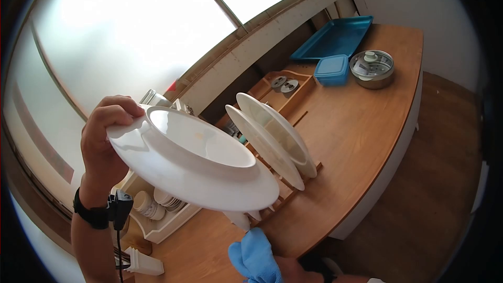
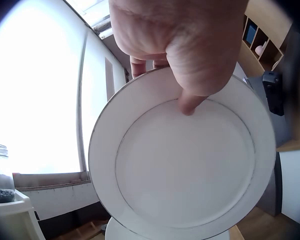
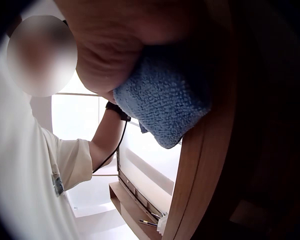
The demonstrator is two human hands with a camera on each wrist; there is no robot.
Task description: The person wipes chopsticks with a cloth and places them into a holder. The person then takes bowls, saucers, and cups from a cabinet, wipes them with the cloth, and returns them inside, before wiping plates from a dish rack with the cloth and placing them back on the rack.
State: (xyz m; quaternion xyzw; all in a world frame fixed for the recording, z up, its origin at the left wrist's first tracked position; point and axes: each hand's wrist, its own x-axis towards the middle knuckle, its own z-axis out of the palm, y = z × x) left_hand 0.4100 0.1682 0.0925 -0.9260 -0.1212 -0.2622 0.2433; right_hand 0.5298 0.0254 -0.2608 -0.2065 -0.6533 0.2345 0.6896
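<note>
My left hand holds a white plate raised by its rim. In the head view the plate's underside with its foot ring shows. The left wrist view shows its face, with a thin line around the middle and my thumb pressed on it; the other fingers go behind the rim. A blue cloth is bunched in my right hand, low near the table's front edge and below the plate. Two white dishes, a plate and a deeper one, stand upright in a wooden rack.
Farther along the wooden table are a blue tray, a blue lidded box and a glass-lidded pot. A wooden tray holds round metal items. Behind the raised plate, a white shelf carries cups and stacked dishes.
</note>
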